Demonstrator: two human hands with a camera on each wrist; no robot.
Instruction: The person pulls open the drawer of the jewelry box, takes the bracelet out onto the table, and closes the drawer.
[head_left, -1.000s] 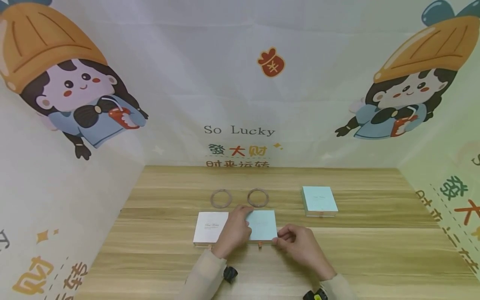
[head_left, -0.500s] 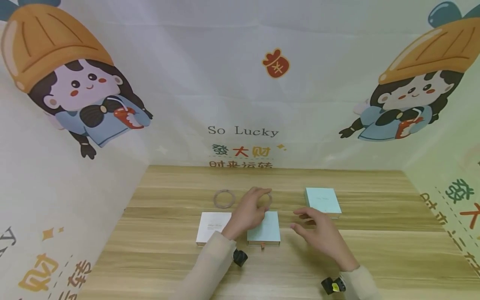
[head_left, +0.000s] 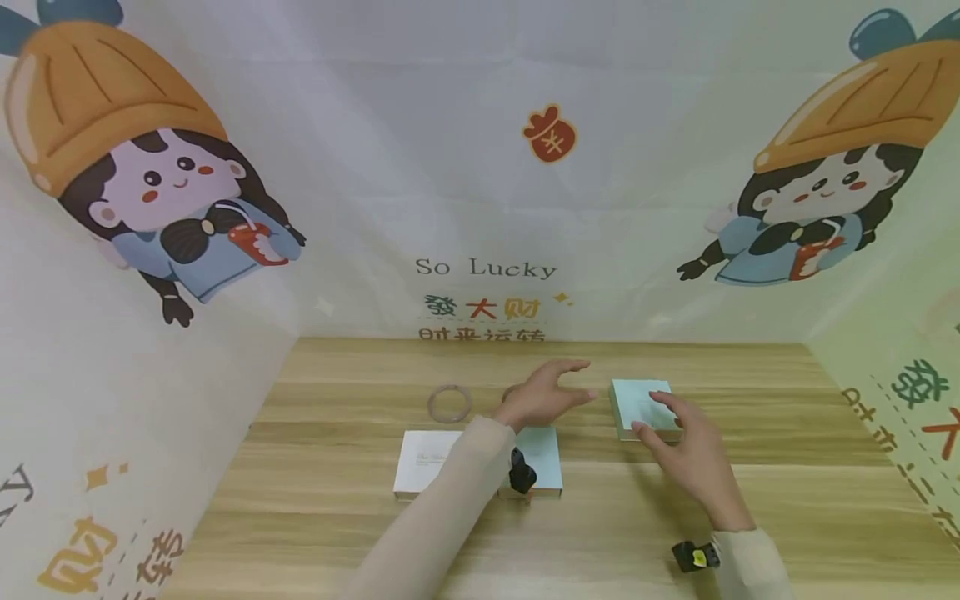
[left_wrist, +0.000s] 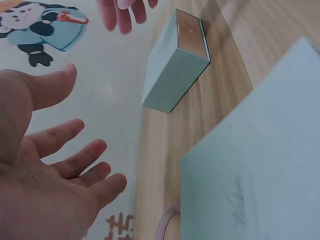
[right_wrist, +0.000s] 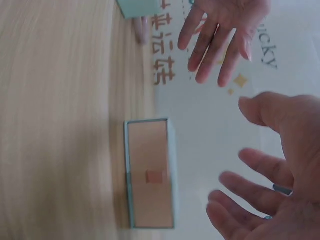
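Note:
My left hand [head_left: 546, 393] hovers over the table, fingers spread and nothing in it, left of a pale turquoise box [head_left: 632, 410]. My right hand [head_left: 693, 450] is over that box's front right side, fingers loosely bent; the right wrist view shows a gap between the hand [right_wrist: 280, 175] and the box [right_wrist: 150, 200]. A small tab [right_wrist: 156, 176] marks the box's front side. Under my left forearm a second turquoise box [head_left: 549, 458] is partly covered. Behind it, a thin ring-shaped bangle [head_left: 507, 392] is mostly hidden by my left hand.
A white box [head_left: 420, 458] with small lettering lies left of the second turquoise box, partly behind my left sleeve [head_left: 442, 517]. Another bangle [head_left: 430, 405] lies behind it. A printed cloth [head_left: 360, 167] walls the back and sides of the wooden table [head_left: 315, 533].
Both hands have left the middle turquoise box and moved right. My left hand passed over the bangle behind it; my right hand reached the right-hand box. The boxes stay in place.

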